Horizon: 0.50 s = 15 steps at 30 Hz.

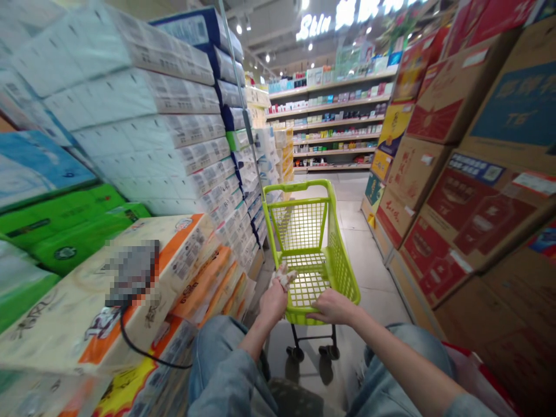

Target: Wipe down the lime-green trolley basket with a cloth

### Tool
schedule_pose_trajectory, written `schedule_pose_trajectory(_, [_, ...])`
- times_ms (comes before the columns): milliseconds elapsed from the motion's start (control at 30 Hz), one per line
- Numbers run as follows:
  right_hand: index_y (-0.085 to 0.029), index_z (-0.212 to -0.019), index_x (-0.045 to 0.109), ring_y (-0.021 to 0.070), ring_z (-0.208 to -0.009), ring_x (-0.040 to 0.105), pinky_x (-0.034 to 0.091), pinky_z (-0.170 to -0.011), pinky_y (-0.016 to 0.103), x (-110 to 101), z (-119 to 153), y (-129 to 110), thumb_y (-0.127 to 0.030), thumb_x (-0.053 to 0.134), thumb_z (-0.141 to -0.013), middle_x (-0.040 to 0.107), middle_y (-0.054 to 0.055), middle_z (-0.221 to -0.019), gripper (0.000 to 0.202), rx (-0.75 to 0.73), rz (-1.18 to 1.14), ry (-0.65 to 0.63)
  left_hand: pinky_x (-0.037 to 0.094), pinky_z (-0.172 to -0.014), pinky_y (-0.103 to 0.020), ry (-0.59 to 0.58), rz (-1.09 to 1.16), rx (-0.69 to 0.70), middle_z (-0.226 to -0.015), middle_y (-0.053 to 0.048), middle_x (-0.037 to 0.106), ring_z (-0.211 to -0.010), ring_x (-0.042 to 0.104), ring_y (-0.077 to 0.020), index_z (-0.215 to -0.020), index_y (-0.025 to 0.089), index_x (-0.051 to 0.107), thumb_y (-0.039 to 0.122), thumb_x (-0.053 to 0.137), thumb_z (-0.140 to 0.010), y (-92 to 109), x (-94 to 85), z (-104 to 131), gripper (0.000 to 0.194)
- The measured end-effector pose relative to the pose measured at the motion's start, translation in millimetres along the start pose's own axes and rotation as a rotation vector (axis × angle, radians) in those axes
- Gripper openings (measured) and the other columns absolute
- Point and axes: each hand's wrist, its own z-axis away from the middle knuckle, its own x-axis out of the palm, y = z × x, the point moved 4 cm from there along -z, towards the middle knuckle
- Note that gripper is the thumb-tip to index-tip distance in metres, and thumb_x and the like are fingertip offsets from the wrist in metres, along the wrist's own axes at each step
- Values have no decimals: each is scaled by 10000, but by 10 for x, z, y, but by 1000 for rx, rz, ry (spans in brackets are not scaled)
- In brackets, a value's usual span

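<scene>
A lime-green plastic shopping cart (346, 263) with a mesh basket and small black wheels stands on the floor between my knees. My left hand (274, 302) is closed on a crumpled pale cloth (284, 277) at the basket's near left side. The cloth lies against the left rim. My right hand (333, 307) has its fingers curled over the near rim of the basket, close to the right corner. Nothing lies in the part of the basket that I can see.
Tissue packs (143, 104) rise in tall stacks on the left. Nearer, a blurred-out dark device (134, 272) with a black cable rests on an orange-and-cream pack (174, 243). Cardboard boxes (473, 214) line the right. Stocked shelves (334, 121) stand across the aisle's far end.
</scene>
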Motion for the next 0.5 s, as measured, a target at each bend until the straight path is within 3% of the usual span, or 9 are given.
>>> schedule_pose_trajectory(133, [-160,-755,699,163,-601,599,374,-584,251,1,-6,-8,-552,321,-877,672,95,-637,558,5,9,-21,452,-761,-319,36,47,53,-1020,-124,657,-944,624,-242,-1031,187,452,555,341,-840,16,-128,-220,429])
schedule_pose_trajectory(300, [-166,-753,698,158,-605,599,378,-601,251,-8,-3,-3,-538,318,-883,678,93,-655,547,11,5,-23,441,-751,-333,93,58,4,-1032,-140,644,-940,615,-269,-991,168,459,567,323,-847,87,-241,-482,446])
schedule_pose_trajectory(500, [-161,-712,695,155,-598,601,357,-581,242,-42,-26,44,-602,280,-867,674,90,-639,625,53,-18,-36,440,-727,-342,155,63,-40,-991,-135,654,-905,625,-272,-1034,173,439,546,270,-869,153,-207,-489,441])
